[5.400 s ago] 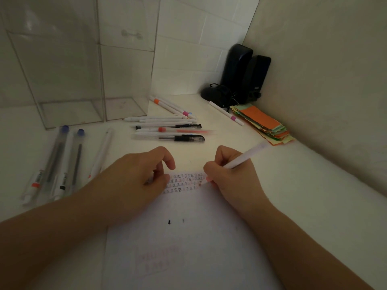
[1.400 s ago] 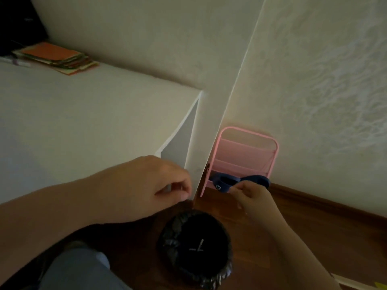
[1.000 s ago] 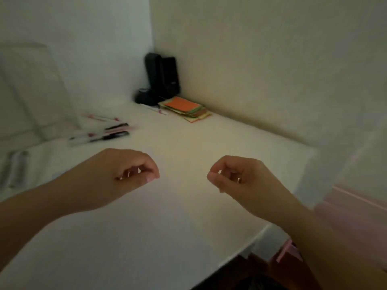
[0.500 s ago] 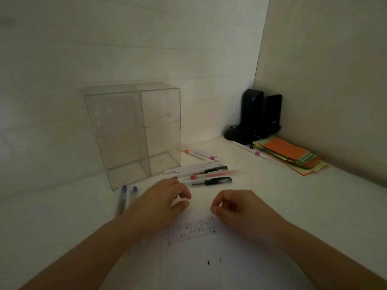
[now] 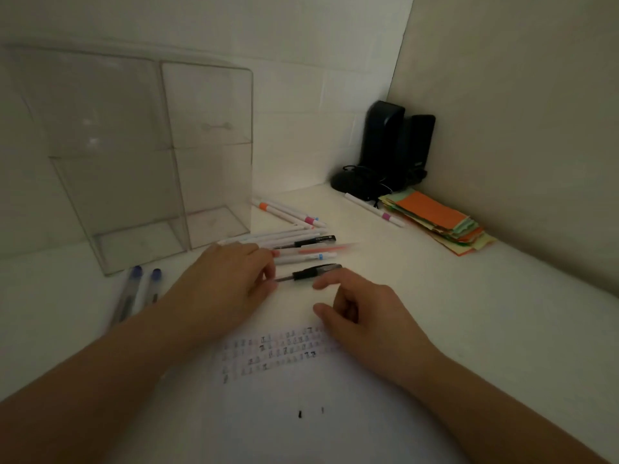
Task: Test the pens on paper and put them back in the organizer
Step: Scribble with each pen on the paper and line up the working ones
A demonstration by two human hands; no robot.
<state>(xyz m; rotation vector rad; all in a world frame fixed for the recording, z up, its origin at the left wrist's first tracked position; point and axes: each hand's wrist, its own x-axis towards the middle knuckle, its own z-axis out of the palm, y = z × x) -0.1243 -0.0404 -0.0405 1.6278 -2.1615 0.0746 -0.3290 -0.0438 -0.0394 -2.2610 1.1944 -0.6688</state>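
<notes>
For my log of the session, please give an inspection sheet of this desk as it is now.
Surface: white desk, dim light.
Job's things: clear organizer holds no pens; black pen nearest the hands; more pens loose behind it; two blue-capped pens at left; paper with test marks.
Clutter: coloured paper stack.
Grippers: left hand pinches the black pen's end; right hand empty, reaching.
Cables: a cord beside the black speakers.
Surroundings: plain walls.
</notes>
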